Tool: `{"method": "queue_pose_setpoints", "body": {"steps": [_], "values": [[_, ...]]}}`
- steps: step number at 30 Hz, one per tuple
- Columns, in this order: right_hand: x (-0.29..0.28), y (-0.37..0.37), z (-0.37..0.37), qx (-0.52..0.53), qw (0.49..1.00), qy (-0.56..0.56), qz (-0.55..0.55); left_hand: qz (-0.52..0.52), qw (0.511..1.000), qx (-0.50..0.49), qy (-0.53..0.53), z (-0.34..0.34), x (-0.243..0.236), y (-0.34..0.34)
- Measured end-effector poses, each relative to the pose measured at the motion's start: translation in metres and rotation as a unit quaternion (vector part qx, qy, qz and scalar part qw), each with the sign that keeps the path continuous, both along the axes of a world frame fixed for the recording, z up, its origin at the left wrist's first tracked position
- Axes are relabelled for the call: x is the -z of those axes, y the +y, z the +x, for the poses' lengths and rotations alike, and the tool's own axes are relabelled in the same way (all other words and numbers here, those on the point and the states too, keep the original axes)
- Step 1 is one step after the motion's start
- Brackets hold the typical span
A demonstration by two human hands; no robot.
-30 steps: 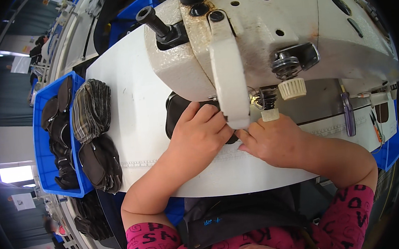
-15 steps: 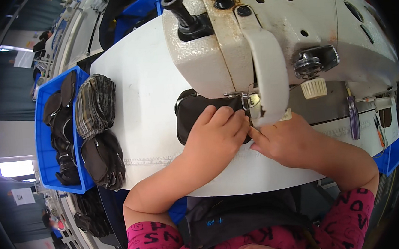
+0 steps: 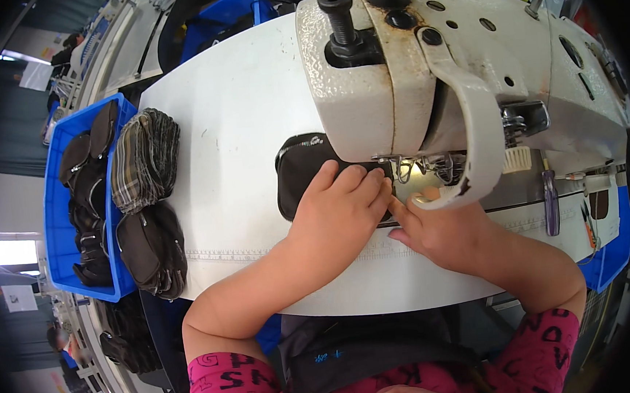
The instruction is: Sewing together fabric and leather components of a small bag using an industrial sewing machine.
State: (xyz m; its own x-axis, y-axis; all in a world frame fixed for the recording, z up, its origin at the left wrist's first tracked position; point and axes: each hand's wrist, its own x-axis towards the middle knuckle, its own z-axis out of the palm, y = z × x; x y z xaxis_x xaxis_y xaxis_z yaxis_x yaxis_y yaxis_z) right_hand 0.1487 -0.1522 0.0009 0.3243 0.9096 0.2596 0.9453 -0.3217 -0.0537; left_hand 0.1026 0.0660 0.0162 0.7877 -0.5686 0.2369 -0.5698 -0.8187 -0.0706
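Observation:
A black pouch with a zip (image 3: 300, 170) lies on the white machine bed under the needle area of a cream sewing machine (image 3: 346, 114), whose presser foot (image 3: 404, 167) is beside the pouch's right end. My left hand (image 3: 338, 220) has its fingers curled and pressed on the pouch, gripping it near its right edge. My right hand (image 3: 445, 231) is closed at the same edge, index fingertip close to the left hand's fingers, partly behind the machine's white curved arm (image 3: 480, 141). A printed ruler strip (image 3: 231, 255) runs along the bed beside my hands.
At the left, a blue bin (image 3: 57, 214) holds black pouches, beside stacks of plaid pieces (image 3: 144, 161) and dark pieces (image 3: 151, 252). A purple screwdriver (image 3: 550, 202) lies at the right. More blue bins (image 3: 257, 0) stand behind, with other benches along the left.
The view has shifted, so the machine appears further right and more of the pouch and presser foot shows. Both hands keep their grip, slightly further right in the picture than a second ago.

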Motion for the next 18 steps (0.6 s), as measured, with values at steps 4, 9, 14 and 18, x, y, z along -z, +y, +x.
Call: {"method": "queue_pose_setpoints", "body": {"steps": [4,9,14,18], "values": [[0.005,0.002,0.001,0.023,1.0,0.008,0.006,-0.016,1.0,-0.014,0.012,0.006,-0.001,0.002],[0.005,0.004,0.004,0.048,0.998,-0.009,0.033,-0.02,1.0,-0.019,0.003,0.014,0.003,0.003],[0.012,0.003,0.007,0.049,0.997,0.021,0.061,-0.032,0.998,-0.018,0.048,0.018,0.0,0.014],[0.013,-0.002,0.007,0.057,0.997,0.016,0.041,-0.26,0.925,0.025,0.277,0.029,-0.005,0.042]]}}
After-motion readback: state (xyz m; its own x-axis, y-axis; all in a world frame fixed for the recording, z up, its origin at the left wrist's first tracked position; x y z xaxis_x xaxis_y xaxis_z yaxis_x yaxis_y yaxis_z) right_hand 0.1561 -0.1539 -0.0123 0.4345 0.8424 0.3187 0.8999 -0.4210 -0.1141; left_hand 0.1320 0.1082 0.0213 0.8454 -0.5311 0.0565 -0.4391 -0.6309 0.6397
